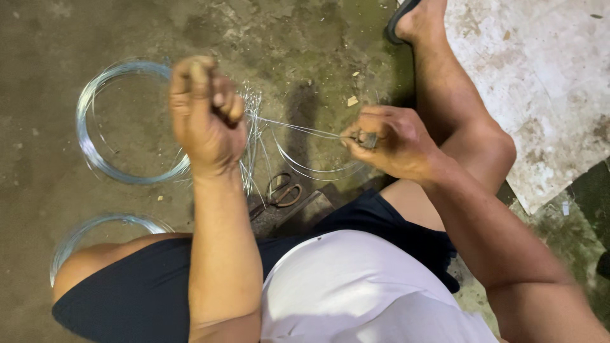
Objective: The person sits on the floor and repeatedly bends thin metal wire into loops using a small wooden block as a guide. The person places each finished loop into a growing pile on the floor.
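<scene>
Centre frame, our left hand (206,114) fists and right hand (387,141) pinches thin wire (298,129); the taut, probably springy wire could whip free.

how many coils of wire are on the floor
2. One wire coil lies on the concrete floor beyond the left hand. A second coil sits nearer, partly hidden behind the left knee. Others may be hidden.
</scene>
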